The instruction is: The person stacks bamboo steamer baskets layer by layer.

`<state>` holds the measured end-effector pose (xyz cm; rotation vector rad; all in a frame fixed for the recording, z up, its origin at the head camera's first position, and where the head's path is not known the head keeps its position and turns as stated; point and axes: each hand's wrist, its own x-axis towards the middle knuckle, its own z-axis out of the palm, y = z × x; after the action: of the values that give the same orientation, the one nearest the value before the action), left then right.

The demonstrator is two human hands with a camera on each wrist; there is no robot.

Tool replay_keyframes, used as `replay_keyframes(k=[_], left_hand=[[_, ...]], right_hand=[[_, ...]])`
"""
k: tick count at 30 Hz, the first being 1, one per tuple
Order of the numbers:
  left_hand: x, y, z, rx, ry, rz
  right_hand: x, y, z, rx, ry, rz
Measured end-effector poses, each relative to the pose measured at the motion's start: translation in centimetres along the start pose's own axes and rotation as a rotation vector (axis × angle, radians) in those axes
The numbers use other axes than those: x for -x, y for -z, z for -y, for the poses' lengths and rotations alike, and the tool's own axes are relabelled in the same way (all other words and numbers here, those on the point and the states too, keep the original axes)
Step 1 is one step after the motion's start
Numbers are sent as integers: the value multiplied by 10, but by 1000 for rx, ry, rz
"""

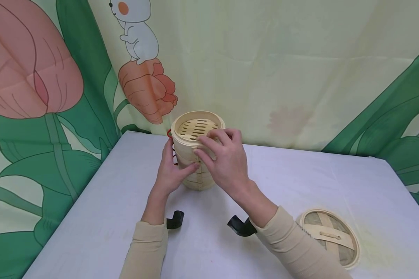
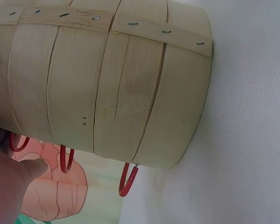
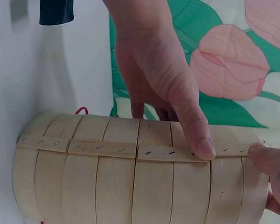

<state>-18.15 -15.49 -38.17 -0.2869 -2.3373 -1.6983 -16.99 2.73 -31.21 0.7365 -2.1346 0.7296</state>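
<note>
A tall stack of round bamboo steamer baskets (image 1: 199,182) stands upright on the table, close to its back edge. My left hand (image 1: 171,168) grips the left side of the stack, its thumb (image 3: 201,144) lying on the stapled front seam. With thumb and fingers, my right hand (image 1: 228,161) pinches the front right rim of the top steamer basket (image 1: 181,140), whose slatted floor shows from above. Red loops (image 2: 127,181) stick out along the stack's left side. Whether the top basket is lifted from the one below cannot be told.
A woven bamboo steamer lid (image 1: 336,237) with a strap handle lies at the right front, beside my right sleeve. Black curved pieces (image 1: 242,226) sit at both wrists. Behind the white table (image 1: 101,217) hangs a printed curtain (image 1: 251,77) with flowers and a rabbit.
</note>
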Motion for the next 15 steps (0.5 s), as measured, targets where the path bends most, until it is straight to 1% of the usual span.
replay_keyframes(k=[15], left_hand=[[-1, 0, 2, -19, 10, -1]], right_hand=[[-1, 4, -3, -31, -21, 37]])
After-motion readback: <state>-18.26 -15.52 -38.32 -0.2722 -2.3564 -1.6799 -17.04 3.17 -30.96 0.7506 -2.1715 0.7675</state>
